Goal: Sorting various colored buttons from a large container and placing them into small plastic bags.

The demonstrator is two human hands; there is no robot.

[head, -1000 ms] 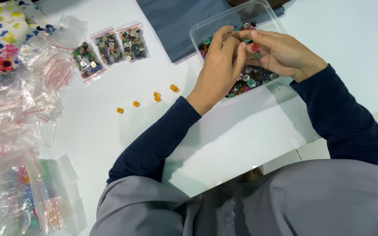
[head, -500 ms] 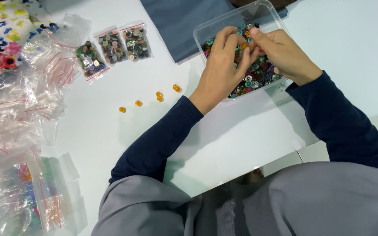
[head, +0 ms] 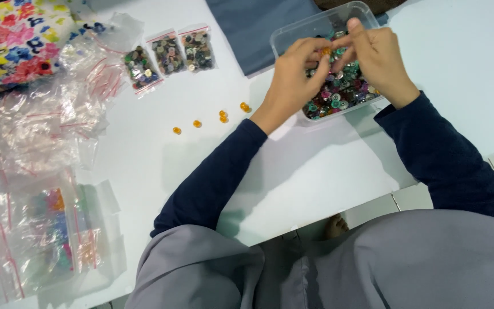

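Observation:
Both my hands are over a clear plastic box [head: 314, 24] filled with mixed coloured buttons [head: 338, 91]. My left hand [head: 291, 80] and my right hand [head: 379, 58] meet fingertip to fingertip just above the pile. A small orange button [head: 327, 51] is pinched where the fingertips meet. Several more orange buttons lie in a loose row on the white table, from one on the left [head: 176, 130] to one nearest the box [head: 245, 107]. My dark blue sleeves cover both forearms.
Three small zip bags of buttons [head: 168, 54] lie at the back. A blue-grey cloth [head: 253, 23] sits behind the box. Floral fabric [head: 12, 34] and a heap of empty zip bags [head: 41, 123] fill the left side, with filled bags [head: 58, 229] nearer me.
My fingers have come up out of the button pile and drawn together. An orange button now shows between the fingertips.

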